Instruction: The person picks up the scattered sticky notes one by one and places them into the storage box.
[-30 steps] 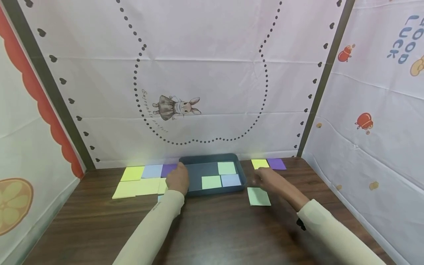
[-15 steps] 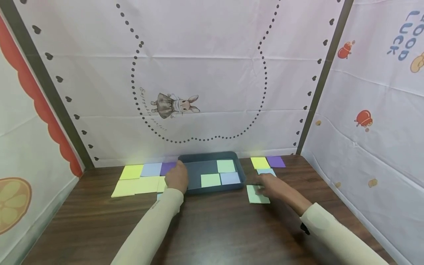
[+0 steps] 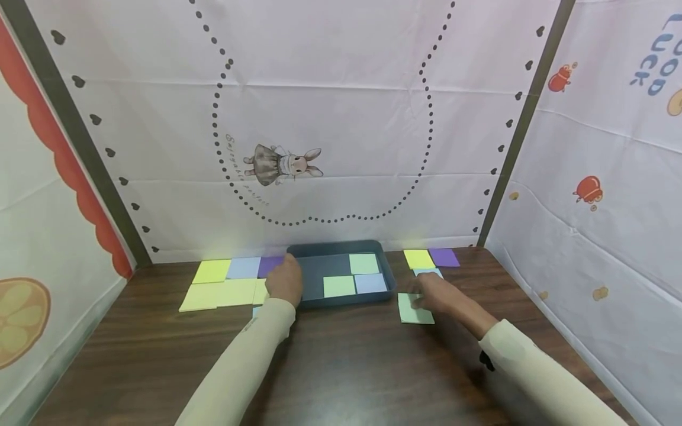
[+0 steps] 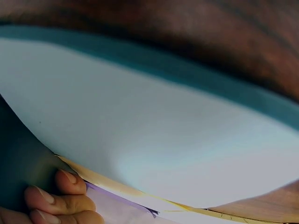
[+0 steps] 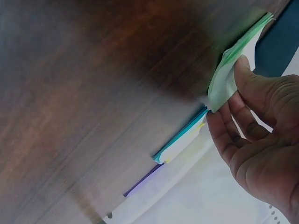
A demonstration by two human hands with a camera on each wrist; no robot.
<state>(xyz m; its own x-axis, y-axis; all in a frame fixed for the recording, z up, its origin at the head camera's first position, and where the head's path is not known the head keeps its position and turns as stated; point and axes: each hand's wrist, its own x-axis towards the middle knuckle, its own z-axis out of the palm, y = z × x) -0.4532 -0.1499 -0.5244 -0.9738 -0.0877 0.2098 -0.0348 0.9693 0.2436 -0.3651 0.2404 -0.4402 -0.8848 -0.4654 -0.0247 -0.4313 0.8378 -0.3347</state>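
A dark blue-grey tray point(image 3: 313, 284) stands by the back wall, holding two green sticky notes point(image 3: 338, 286) and a blue one point(image 3: 370, 283). My left hand point(image 3: 285, 281) grips its left rim; in the left wrist view the curled fingers point(image 4: 63, 205) meet the dark tray wall. To the tray's right, my right hand point(image 3: 439, 294) pinches a pad of green sticky notes point(image 3: 412, 312) on the table. The right wrist view shows the thumb on top of this green pad point(image 5: 225, 83), which bends slightly, with the other fingers at its edge.
Yellow point(image 3: 211, 271), blue point(image 3: 243, 268), purple point(image 3: 270, 265) and pale yellow notes point(image 3: 234, 292) lie left of the tray. A blue pad point(image 4: 154, 116) fills much of the left wrist view. Yellow point(image 3: 418, 259), purple point(image 3: 444, 257) and blue pads point(image 3: 428, 273) lie beyond my right hand.
My right hand has moved slightly toward me, from beside the blue pad onto the green pad, and now pinches it. The left hand stays at the tray.
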